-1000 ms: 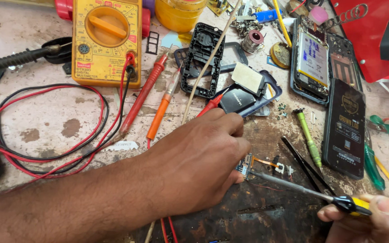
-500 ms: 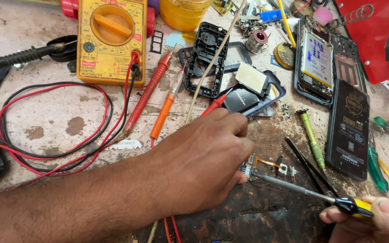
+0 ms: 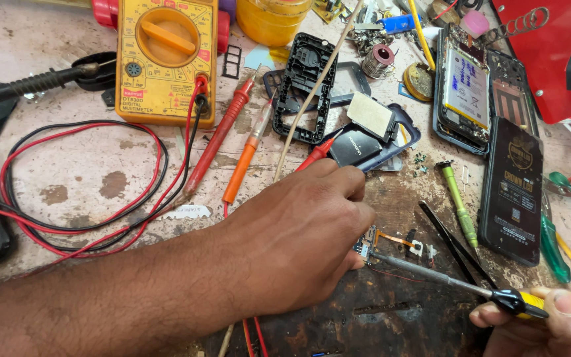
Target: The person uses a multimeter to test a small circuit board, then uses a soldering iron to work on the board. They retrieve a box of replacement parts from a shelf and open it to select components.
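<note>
My left hand [image 3: 299, 238] reaches across the worn bench and pinches a small circuit part with an orange flex strip [image 3: 391, 239], most of it hidden under my fingers. My right hand [image 3: 550, 320] at the bottom right grips a yellow-handled screwdriver [image 3: 444, 277], whose thin metal tip touches that part next to my left fingertips. A red test probe [image 3: 315, 153] pokes out from behind my left hand.
A yellow multimeter [image 3: 166, 59] with red and black leads [image 3: 80, 192] lies at the back left. An orange probe [image 3: 246, 155], black phone frame [image 3: 305, 86], opened phones [image 3: 467, 86], a dark back cover [image 3: 513, 188], green tool [image 3: 457, 201], black tweezers [image 3: 451, 241] and solder spool [image 3: 381, 59] crowd the bench.
Both hands hold nearly the same pose; the view has shifted slightly, and the screwdriver tip stays at the small part.
</note>
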